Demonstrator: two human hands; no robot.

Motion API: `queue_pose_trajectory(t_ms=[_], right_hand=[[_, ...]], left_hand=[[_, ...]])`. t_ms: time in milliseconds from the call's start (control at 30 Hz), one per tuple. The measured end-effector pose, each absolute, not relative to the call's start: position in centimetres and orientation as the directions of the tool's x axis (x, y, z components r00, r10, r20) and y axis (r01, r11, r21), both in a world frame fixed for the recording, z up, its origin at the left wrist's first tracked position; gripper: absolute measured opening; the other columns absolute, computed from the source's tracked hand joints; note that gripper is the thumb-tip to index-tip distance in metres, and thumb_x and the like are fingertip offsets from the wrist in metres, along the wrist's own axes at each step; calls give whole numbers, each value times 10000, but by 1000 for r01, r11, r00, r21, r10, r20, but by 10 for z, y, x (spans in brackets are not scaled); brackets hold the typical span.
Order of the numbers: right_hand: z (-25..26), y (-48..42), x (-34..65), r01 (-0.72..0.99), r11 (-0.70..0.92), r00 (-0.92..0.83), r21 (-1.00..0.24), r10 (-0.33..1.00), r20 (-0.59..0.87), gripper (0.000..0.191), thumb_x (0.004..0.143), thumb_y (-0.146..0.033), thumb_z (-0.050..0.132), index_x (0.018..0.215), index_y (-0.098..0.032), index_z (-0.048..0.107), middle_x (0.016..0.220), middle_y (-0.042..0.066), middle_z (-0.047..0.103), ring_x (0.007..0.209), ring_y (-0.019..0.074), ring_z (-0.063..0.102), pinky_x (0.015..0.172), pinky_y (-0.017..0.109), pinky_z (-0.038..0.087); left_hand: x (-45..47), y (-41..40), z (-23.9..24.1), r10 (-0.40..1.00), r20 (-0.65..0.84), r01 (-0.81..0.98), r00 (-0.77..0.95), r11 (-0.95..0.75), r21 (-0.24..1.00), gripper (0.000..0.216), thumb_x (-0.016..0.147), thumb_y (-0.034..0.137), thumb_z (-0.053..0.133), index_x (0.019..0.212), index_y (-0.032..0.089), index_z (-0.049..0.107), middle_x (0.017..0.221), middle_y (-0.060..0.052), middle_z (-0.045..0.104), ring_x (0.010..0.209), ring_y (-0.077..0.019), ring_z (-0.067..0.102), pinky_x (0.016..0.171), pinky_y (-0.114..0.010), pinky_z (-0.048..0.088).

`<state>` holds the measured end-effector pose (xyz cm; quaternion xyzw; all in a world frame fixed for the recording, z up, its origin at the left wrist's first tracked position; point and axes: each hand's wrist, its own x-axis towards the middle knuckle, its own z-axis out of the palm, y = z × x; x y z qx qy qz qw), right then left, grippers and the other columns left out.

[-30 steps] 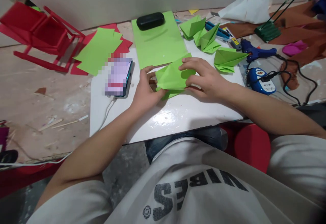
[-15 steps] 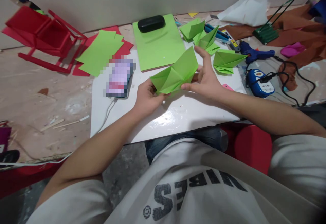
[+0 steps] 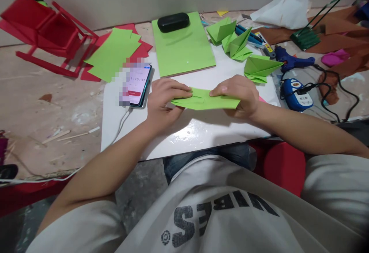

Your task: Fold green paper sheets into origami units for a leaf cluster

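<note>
At frame center, left hand (image 3: 162,101) and right hand (image 3: 242,95) are pinching folded green paper (image 3: 211,103); uneven pulling would be risking skewed creases.

I saw the left grip (image 3: 164,101) and right grip (image 3: 241,95) holding folded green paper (image 3: 206,101) between them; a phone (image 3: 137,88) lay beside the left, three green shapes (image 3: 261,68) beyond the right.
</note>
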<state>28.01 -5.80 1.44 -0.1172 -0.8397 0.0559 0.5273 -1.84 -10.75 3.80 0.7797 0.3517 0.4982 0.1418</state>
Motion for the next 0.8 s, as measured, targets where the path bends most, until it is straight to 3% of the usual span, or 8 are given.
queue_pose_trajectory(t_ms=[100, 233, 300, 400, 633, 800], right_hand=[[27, -51, 288, 163, 985, -553, 51, 48, 832, 562, 1217, -337, 596, 1770, -362, 502, 1161, 45, 917, 1039, 252, 871, 795, 423, 556], [33, -46, 296, 253, 958, -807, 135, 132, 576, 371, 1273, -321, 480, 1572, -362, 695, 1224, 45, 920, 1080, 227, 838, 800, 405, 522], [32, -45, 297, 240, 964, -868, 117, 159, 470, 346, 1280, -376, 475, 1486, -348, 752, 1211, 53, 918, 1059, 227, 821, 799, 401, 520], [30, -44, 297, 192, 980, -886, 52, 150, 438, 322, 1261, -464, 554, 1425, -293, 772, 1168, 62, 919, 990, 225, 798, 810, 390, 529], [22, -32, 303, 271, 937, -833, -222, 344, 433, 528, 1131, -702, 718, 1425, -275, 814, 1231, 121, 893, 1097, 324, 816, 935, 463, 590], [17, -26, 306, 271, 902, -790, -336, 407, 459, 559, 1148, -707, 680, 1443, -253, 823, 1301, 147, 861, 1155, 325, 808, 969, 452, 609]], left_hand=[[-24, -103, 46, 700, 586, 515, 407, -706, 486, 213, 1053, 350, 769, 1239, 392, 864, 1343, -37, 899, 1276, -371, 800, 1244, -686, 489], [-20, -103, 46, 752, 290, 620, 592, -655, 431, 311, 1018, 449, 772, 1302, 344, 845, 1414, -88, 886, 1356, -413, 778, 1290, -706, 429], [-16, -106, 43, 744, 212, 638, 633, -657, 402, 332, 1032, 510, 764, 1287, 318, 854, 1431, -112, 882, 1363, -429, 773, 1290, -704, 421], [-9, -110, 39, 745, 172, 659, 644, -655, 369, 353, 1047, 562, 759, 1221, 278, 875, 1425, -140, 881, 1354, -443, 771, 1227, -680, 469], [9, -118, 34, 828, 178, 746, 531, -557, 365, 256, 1071, 413, 698, 1098, 247, 890, 1335, -139, 888, 1280, -420, 776, 1102, -630, 553], [14, -115, 29, 864, 187, 748, 468, -500, 437, 243, 1051, 309, 652, 1070, 254, 889, 1272, -128, 881, 1216, -399, 759, 1041, -611, 559]])
